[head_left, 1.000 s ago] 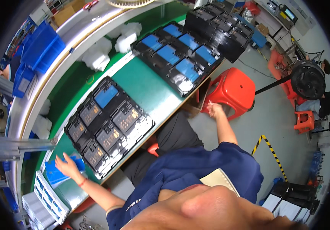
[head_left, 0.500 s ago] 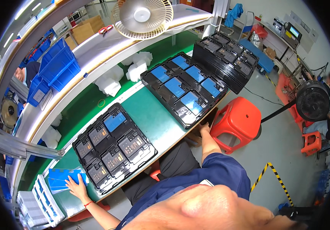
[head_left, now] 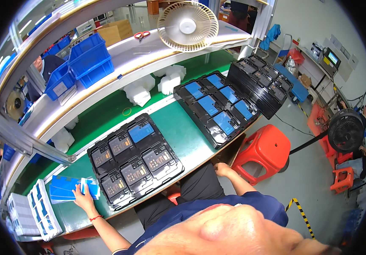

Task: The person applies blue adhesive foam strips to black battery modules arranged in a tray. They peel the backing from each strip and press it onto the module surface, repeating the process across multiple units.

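Observation:
My left hand (head_left: 84, 199) is at the left of the green bench, its fingers closed on a blue sheet (head_left: 92, 188) with a white edge, raised from the fanned blue sheets (head_left: 62, 188). Right beside it lies a black tray (head_left: 137, 146) of dark flat battery-like packs, one of which bears a blue sheet (head_left: 141, 132) at its far right pocket. My right hand (head_left: 222, 169) hangs low by my knee and the bench edge, near the red stool. Its fingers look curled, and what they hold, if anything, is hidden.
Another black tray (head_left: 211, 127) with blue-covered packs stands farther right, against stacked black trays (head_left: 251, 95). White racks (head_left: 43, 210) stand at the left end. A red stool (head_left: 262, 151) is by the right front edge. Blue bins (head_left: 90, 59) and a fan (head_left: 187, 26) occupy the shelf.
My left hand has gone from lying spread over the blue sheets to gripping one and lifting its edge. My right hand has drawn back from the bench edge towards my knee. The view has shifted.

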A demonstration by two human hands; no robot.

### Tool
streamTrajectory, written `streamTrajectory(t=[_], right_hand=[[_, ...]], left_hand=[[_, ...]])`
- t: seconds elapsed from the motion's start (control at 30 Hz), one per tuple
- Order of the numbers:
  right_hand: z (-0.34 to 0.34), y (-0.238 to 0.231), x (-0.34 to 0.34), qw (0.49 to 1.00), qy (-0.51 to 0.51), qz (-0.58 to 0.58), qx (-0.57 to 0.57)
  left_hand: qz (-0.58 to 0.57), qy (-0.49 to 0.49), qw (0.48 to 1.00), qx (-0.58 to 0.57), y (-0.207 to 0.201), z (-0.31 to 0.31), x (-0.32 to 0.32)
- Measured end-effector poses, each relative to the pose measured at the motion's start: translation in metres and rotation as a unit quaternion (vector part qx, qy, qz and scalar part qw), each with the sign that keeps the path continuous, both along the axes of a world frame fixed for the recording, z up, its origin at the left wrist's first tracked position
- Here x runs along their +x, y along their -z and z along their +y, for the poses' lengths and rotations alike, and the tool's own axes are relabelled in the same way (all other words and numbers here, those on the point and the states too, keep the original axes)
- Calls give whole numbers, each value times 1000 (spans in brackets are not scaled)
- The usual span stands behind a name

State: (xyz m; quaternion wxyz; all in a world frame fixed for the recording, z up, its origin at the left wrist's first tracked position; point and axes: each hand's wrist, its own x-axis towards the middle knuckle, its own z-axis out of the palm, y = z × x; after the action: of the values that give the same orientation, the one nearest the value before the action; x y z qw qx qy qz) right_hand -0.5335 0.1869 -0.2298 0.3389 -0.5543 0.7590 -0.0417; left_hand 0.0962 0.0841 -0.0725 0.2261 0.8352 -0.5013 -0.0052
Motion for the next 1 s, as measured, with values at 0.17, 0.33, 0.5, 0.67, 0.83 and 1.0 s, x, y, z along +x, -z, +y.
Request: streamTrajectory(t=[0.17, 0.33, 0.5, 0.67, 0.83, 1.0], right_hand=[[-20, -121, 39, 965, -181, 147, 122], [-42, -247, 71, 917, -366, -159, 18], [-116, -289, 124, 823, -438, -280, -230], [-213, -281, 213, 790, -435, -282, -327], [-256, -208, 270, 733, -404, -42, -546], [-255, -197, 261, 768, -450, 19, -455]], left_hand=[[-42, 5, 996, -75, 11, 1, 7], [-50, -9, 948, -315, -22, -1, 6], [-52, 89, 912, -398, -93, -37, -26], [-74, 217, 927, -297, -131, -71, -69], [-51, 172, 957, -230, -90, -61, -46], [-10, 58, 973, -223, -35, -16, -7]])
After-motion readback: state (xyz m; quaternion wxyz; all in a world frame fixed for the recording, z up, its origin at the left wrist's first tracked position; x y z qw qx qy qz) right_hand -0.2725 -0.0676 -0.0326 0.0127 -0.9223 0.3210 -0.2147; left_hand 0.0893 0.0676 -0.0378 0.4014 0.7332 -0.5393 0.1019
